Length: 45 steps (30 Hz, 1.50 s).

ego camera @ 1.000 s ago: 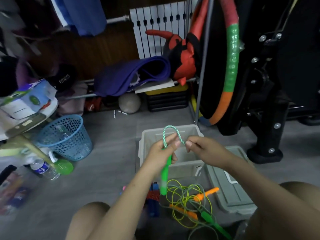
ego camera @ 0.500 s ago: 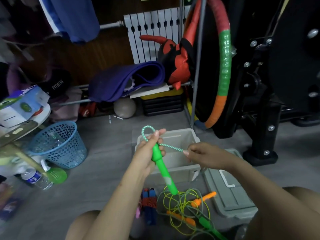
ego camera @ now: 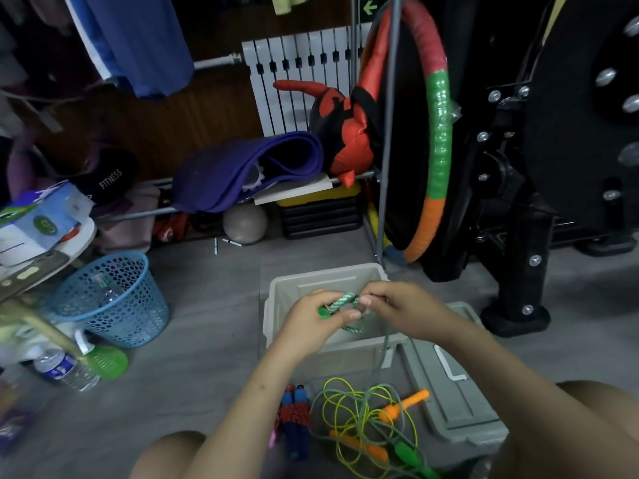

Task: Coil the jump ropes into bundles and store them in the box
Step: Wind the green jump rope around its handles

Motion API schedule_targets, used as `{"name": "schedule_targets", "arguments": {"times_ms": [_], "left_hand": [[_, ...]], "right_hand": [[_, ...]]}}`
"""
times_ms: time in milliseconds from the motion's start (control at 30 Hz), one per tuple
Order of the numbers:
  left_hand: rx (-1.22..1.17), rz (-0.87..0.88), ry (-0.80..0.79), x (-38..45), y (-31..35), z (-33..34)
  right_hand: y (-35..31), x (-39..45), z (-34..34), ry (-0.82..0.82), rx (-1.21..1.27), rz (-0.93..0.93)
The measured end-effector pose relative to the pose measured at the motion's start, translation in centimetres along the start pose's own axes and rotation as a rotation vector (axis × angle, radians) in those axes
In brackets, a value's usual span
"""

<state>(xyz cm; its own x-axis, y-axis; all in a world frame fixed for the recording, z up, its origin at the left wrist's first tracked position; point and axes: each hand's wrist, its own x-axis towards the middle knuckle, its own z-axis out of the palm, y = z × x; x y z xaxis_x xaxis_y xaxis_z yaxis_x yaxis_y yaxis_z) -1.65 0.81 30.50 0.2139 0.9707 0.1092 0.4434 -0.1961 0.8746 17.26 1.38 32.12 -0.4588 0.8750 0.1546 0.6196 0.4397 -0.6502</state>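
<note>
The left hand (ego camera: 311, 321) grips the green handle (ego camera: 324, 312) over the open box (ego camera: 276, 305), while the right hand (ego camera: 397, 307), just beside it, pinches the green-white rope (ego camera: 342, 301). The rope's free length hangs down from the grip toward the tangle (ego camera: 366, 420) on the floor, nearer the right hand.

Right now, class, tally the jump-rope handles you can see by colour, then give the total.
Green handles: 2 (one gripped in the left hand, one on the floor)
Orange handles: 2
Blue handles: 2
Total: 6
A pink tip beside the blue pair is too hidden to count.
</note>
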Motion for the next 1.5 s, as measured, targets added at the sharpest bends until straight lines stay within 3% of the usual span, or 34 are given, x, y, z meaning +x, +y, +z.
{"name": "schedule_targets", "arguments": {"times_ms": [200, 300, 367, 433, 533, 633, 800, 933, 1033, 1267, 1367, 1500], "left_hand": [[-0.156, -0.117, 0.056, -0.1, 0.9, 0.3], [-0.641, -0.254, 0.239, 0.6, 1.1, -0.2], [-1.032, -0.336, 0.328, 1.2, 0.9, -1.6], [-1.228, -0.399, 0.38, 1.6, 0.6, -2.9], [-1.118, -0.403, 0.363, 1.6, 0.6, -3.1], [-0.685, -0.323, 0.232, 1.0, 1.3, -1.9], [-0.226, -0.238, -0.265, -1.1, 1.6, 1.1], [-0.195, -0.273, -0.239, -1.3, 1.7, 2.7], [-0.436, -0.364, -0.151, -1.1, 1.9, 2.7], [-0.836, -0.421, 0.146, 0.3, 1.9, -0.1], [-0.87, -0.466, 0.258, 1.1, 1.0, -1.9], [-0.879, -0.59, 0.486, 1.8, -1.4, -4.3]], "right_hand": [[0.1, 0.0, -0.5, 0.009, -0.002, 0.074], [0.0, -0.1, -1.8, -0.044, -0.044, 0.201], [0.5, -0.6, -2.8, -0.227, -0.059, 0.326], [1.1, -1.1, -3.3, -0.367, -0.093, 0.412], [1.0, -1.0, -2.8, -0.174, -0.055, 0.325], [-0.2, -0.5, -1.8, -0.015, 0.126, 0.17], [-1.8, -0.1, -0.8, 0.093, 0.492, 0.03], [-1.2, 0.3, -0.6, 0.235, 0.456, 0.017], [0.3, 0.4, 0.1, 0.311, 0.361, 0.128], [0.0, -0.5, 3.1, -0.233, 0.713, 0.515], [0.1, -1.0, 1.8, -0.319, 0.551, 0.492], [2.0, -1.6, -0.1, -0.501, 0.039, 0.324]]}}
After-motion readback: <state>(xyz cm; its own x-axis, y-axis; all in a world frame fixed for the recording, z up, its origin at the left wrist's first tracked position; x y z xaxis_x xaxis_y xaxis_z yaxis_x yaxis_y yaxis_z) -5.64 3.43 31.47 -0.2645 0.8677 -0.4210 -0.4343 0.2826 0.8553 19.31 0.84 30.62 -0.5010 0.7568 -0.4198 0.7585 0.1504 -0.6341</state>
